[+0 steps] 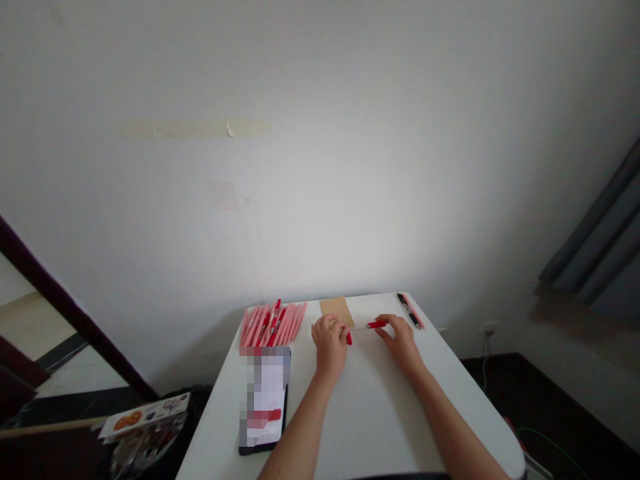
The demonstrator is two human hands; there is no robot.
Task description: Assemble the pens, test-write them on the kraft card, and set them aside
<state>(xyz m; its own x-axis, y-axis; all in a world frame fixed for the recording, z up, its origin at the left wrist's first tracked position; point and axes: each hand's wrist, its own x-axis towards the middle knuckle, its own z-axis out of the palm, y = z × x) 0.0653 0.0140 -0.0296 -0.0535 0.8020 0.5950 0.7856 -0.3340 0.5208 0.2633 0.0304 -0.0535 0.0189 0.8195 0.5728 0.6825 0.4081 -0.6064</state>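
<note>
Observation, the pen between the hands: the red-and-clear pen is lying with its long axis running crosswise over the white table, its red end pointing to the right and rising slightly in view, its clear length reaching toward the left hand. The right hand is nearer the red end and is pinching it from the right, thumb and fingers closing with little gap. The left hand is curling its fingers over the opposite side, beside the clear end; a short red piece is showing at its fingertips, slanting toward the wearer, so roughly across the pen's axis rather than in line. Whether the left fingers are gripping this piece or merely touching it, I cannot tell. The tan card is lying beyond the left hand, and the pink and red pens are resting farther left.
</note>
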